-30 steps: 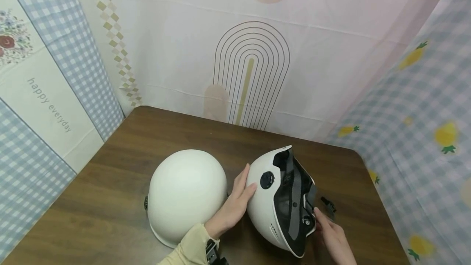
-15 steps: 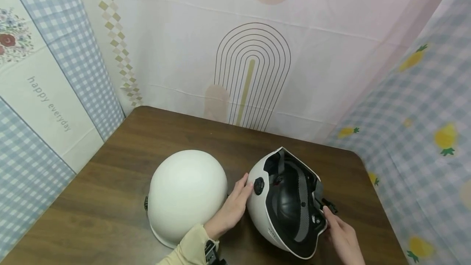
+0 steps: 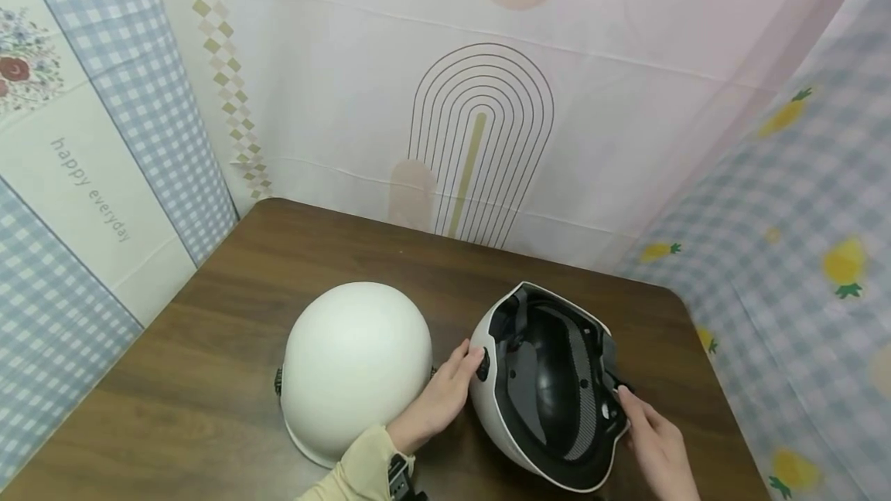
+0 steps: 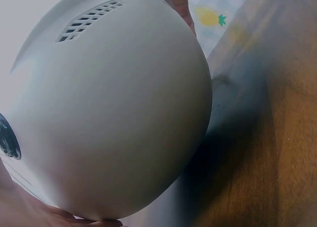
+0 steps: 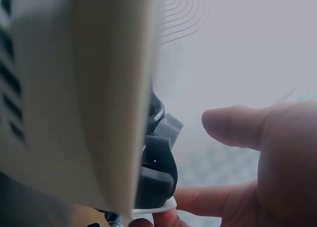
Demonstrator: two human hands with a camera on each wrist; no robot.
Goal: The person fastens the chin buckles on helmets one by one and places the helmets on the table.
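Observation:
A white helmet (image 3: pixel 487 424) lies tipped over on the dark wood table, its black padded inside (image 3: pixel 557 377) facing up and right. My left hand (image 3: pixel 442 400) rests on its outer left side beside a black round knob (image 3: pixel 483 363), fingers fairly straight. At the right rim, my right hand (image 3: pixel 657 443) holds the edge near the black strap (image 5: pixel 162 150). In the right wrist view, the thumb (image 5: pixel 233 125) stands off the helmet while other fingers touch the rim; some fingertips are hidden. The left wrist view is filled by the white shell (image 4: pixel 119 103) and its vent slots (image 4: pixel 91 20).
A second white helmet (image 3: pixel 356 366) sits dome up, left of my left hand, with small black fittings at its sides. Brown table (image 3: pixel 230 315) extends behind and to the left. Patterned cloths (image 3: pixel 334 99) hang behind the table and on both sides.
The right-hand helmet has rolled to the right, so its opening faces more upward and shows more padding. My right hand has moved right with the rim. My left hand has barely moved.

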